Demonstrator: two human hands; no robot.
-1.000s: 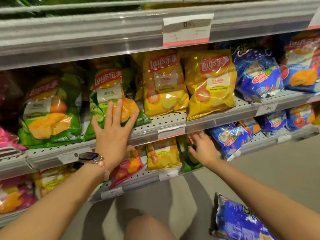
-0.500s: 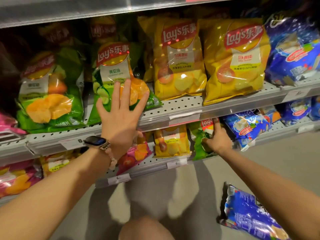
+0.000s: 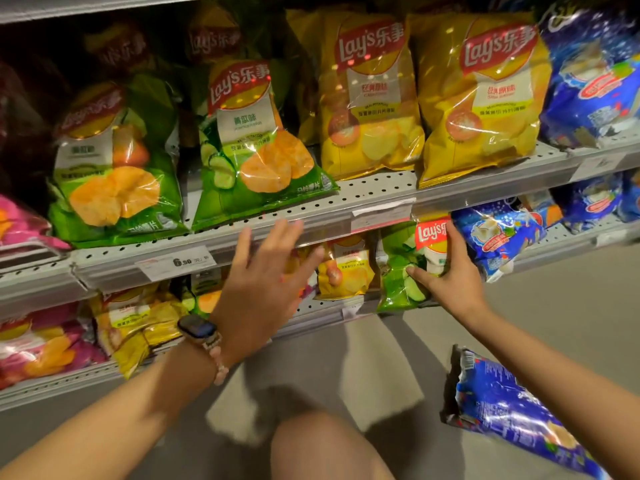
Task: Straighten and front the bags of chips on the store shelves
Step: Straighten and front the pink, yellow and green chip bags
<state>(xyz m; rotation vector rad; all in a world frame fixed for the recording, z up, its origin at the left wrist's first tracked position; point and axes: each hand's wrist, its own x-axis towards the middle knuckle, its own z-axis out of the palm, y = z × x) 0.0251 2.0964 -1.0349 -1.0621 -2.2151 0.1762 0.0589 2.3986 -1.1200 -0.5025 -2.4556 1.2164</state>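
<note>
My right hand (image 3: 450,282) grips a small green bag of chips (image 3: 405,268) standing upright on the lower shelf, thumb on its front and fingers round its right side. My left hand (image 3: 263,289), with a watch on the wrist, hovers open in front of the middle shelf's edge (image 3: 242,233), below a green cucumber bag (image 3: 249,150); it holds nothing. On the middle shelf stand another green bag (image 3: 114,161) and two yellow bags (image 3: 370,98) (image 3: 485,98). A small yellow bag (image 3: 346,268) sits left of the gripped one.
Blue bags fill the right of both shelves (image 3: 595,74) (image 3: 498,237). Pink bags (image 3: 20,223) and leaning yellow bags (image 3: 138,323) lie at the left. One blue bag (image 3: 512,410) lies on the grey floor under my right forearm. My knee (image 3: 322,448) is at bottom centre.
My left hand has come off the green cucumber bag and dropped below the shelf edge. My right hand has pulled the small green bag forward and upright. The view moved closer.
</note>
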